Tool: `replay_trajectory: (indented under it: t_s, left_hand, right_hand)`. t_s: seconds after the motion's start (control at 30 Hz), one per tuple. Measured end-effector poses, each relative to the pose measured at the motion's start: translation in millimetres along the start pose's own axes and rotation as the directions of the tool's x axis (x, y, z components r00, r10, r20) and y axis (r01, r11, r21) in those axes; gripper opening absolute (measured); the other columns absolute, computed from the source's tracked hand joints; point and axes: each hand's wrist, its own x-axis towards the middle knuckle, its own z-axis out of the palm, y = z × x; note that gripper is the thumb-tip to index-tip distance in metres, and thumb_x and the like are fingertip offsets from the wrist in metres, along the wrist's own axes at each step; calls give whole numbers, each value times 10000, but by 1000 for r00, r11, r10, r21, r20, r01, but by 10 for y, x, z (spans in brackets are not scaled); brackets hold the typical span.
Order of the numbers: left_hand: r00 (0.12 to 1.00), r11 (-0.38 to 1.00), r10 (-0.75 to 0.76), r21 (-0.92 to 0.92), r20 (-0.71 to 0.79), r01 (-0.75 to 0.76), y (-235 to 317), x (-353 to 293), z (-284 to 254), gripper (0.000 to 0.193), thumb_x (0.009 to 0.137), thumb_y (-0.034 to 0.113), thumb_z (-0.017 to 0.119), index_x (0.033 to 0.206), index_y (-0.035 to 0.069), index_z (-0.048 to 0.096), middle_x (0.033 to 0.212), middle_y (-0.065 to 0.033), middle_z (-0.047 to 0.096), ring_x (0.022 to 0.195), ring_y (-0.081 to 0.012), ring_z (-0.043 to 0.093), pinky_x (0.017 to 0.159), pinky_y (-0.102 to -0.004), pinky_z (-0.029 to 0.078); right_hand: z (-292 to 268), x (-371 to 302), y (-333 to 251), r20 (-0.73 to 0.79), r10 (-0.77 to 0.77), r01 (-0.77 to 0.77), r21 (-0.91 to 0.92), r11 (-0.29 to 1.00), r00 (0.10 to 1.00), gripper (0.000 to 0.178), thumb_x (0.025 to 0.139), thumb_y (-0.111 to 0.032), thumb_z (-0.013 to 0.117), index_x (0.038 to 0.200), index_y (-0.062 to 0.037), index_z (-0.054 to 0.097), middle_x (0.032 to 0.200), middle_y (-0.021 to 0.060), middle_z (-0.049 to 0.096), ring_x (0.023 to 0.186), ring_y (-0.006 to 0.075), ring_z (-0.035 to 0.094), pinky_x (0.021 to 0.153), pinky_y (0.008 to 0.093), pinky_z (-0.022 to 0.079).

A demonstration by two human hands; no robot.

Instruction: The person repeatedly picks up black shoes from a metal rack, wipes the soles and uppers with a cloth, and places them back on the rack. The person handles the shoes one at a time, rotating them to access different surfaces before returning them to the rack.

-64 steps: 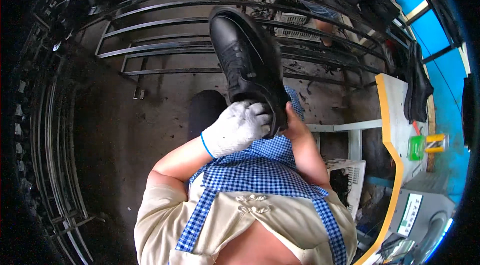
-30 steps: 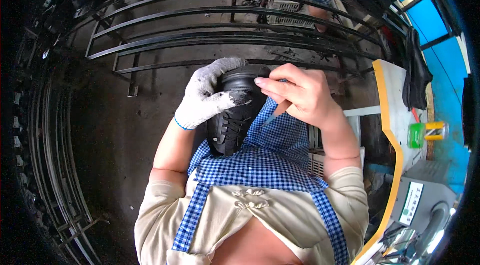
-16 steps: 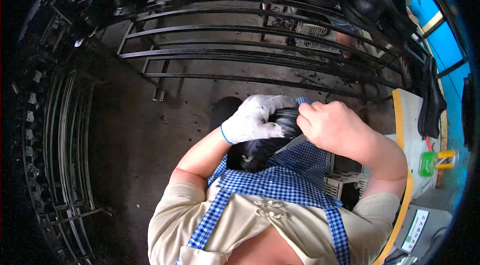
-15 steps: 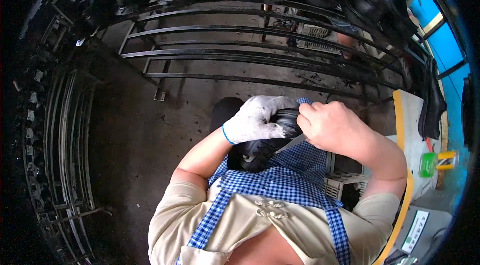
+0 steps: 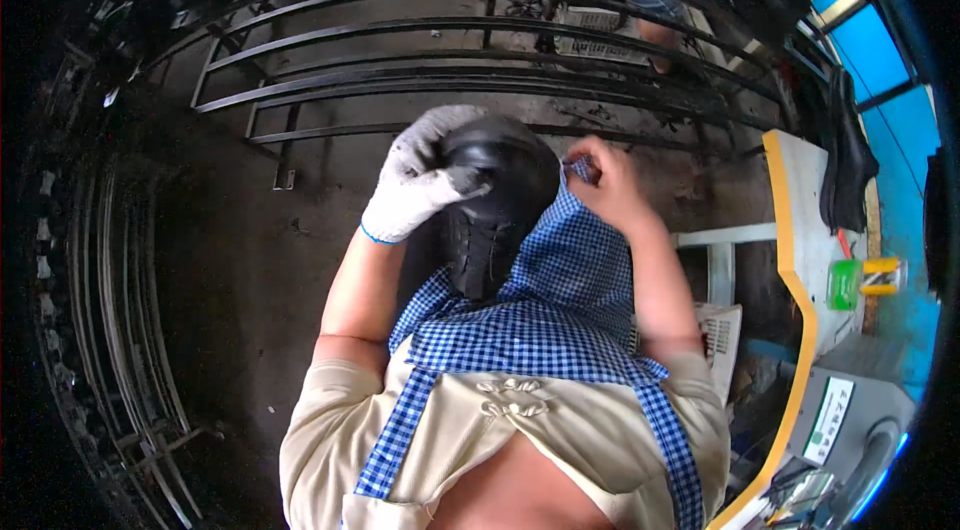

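Black lace-up shoe (image 5: pixel 507 185) held out over the lap, in front of the blue-checked apron (image 5: pixel 570 265). Rounded toe points away from the wearer, laces nearer the body; long axis runs roughly straight out from the torso, tipped only slightly sideways. Left hand (image 5: pixel 415 175), in a white glove, wraps the toe end from the left, thumb on the near side, fingers closed round the far side. Right hand (image 5: pixel 605 185), bare, sits apart, just right of the shoe; fingers curled beside the apron's cloth, cannot tell whether they pinch anything. Farther right, yellow-edged surface (image 5: pixel 805 220) carries a green container (image 5: pixel 845 285).
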Motion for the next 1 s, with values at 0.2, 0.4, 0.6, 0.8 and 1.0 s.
replay_trajectory:
  t_s: [0.2, 0.4, 0.6, 0.8, 1.0]
  left_hand:
    - [799, 880, 4, -378, -601, -289, -123, 187, -302, 327, 923, 144, 627, 1231, 49, 574, 1186, -70, 622, 1074, -194, 599, 940, -330, 491]
    - [784, 866, -177, -472, -595, -163, -468, 313, -578, 450, 913, 204, 638, 1326, 63, 528, 1252, -91, 593, 1148, -229, 557, 1006, -355, 440]
    - [802, 974, -88, -218, -591, -54, -401, 173, -443, 533, 902, 106, 604, 1410, 121, 441, 1320, -108, 542, 1221, -219, 512, 1029, -319, 417]
    - [906, 567, 341, 824, -252, 16, -895, 6, -872, 657, 786, -115, 517, 1400, 114, 468, 1440, -208, 402, 1292, -360, 473, 1077, -370, 412]
    - [906, 694, 262, 717, -334, 64, -996, 13, -847, 682, 756, -156, 469, 1383, 110, 490, 1453, -239, 372, 1296, -405, 462, 1082, -401, 411]
  right_hand:
    - [346, -654, 178, 219, 26, -108, 371, 923, 975, 1125, 596, -168, 917, 1525, -123, 286, 1363, 161, 558, 1009, 224, 679, 755, 319, 551]
    - [499, -660, -184, -149, -42, 77, 236, 969, 988, 1061, 583, -221, 923, 1451, -4, 352, 1289, 166, 599, 1067, 247, 646, 893, 345, 524]
    - [236, -659, 74, 241, 298, -338, 878, 338, 924, 428, 734, -46, 729, 1131, 2, 576, 834, 76, 647, 531, 142, 582, 464, 271, 486]
    - [336, -716, 179, 301, 363, -368, 921, 130, 882, 405, 824, -179, 750, 1158, -51, 559, 925, 55, 656, 483, 164, 585, 351, 204, 344]
    - [375, -746, 104, 251, 454, -350, 925, 149, 855, 376, 828, -188, 732, 1130, -28, 576, 840, 84, 666, 482, 141, 572, 362, 190, 354]
